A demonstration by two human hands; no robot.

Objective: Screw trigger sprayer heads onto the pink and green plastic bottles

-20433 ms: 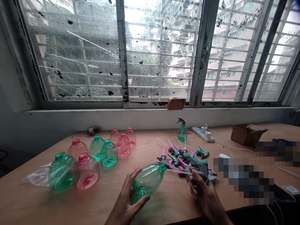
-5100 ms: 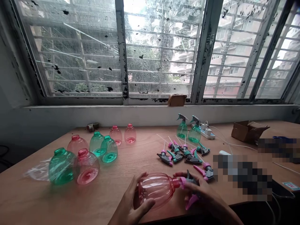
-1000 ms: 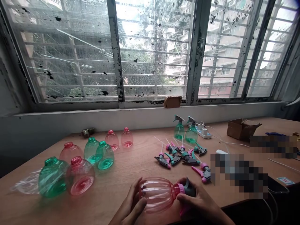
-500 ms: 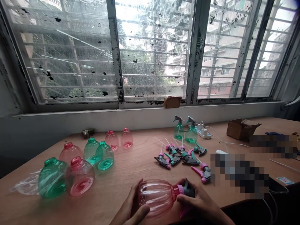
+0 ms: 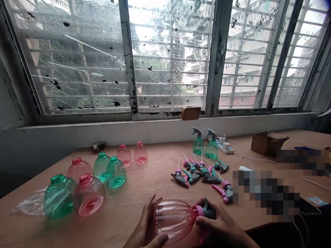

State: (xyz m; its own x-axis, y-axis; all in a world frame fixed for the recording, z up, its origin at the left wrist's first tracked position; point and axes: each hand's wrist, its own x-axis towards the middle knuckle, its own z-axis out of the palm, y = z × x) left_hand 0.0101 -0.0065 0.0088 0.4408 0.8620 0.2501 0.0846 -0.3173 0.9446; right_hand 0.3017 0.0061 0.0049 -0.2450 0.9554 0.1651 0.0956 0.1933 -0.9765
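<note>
A clear pink spray bottle lies on its side between my hands, its neck pointing right. My left hand cups the base end, thumb below and fingers behind. Around the grey and pink spray head at the neck, my right hand is closed; part of the trigger shows beneath it. A thin tube runs inside the bottle. Beyond my hands lies a pile of loose spray heads in grey, pink and green, and a pink-trigger spray head sits closest to my right hand.
Headless green bottles and pink bottles stand at the left beside a clear plastic bag. Two green spray bottles with heads stand by a power strip. A cardboard box is at the back right; blurred patches hide things nearby.
Both hands keep their hold on the pink spray bottle. The left fingers have shifted slightly at its base, and the view has moved a little.
</note>
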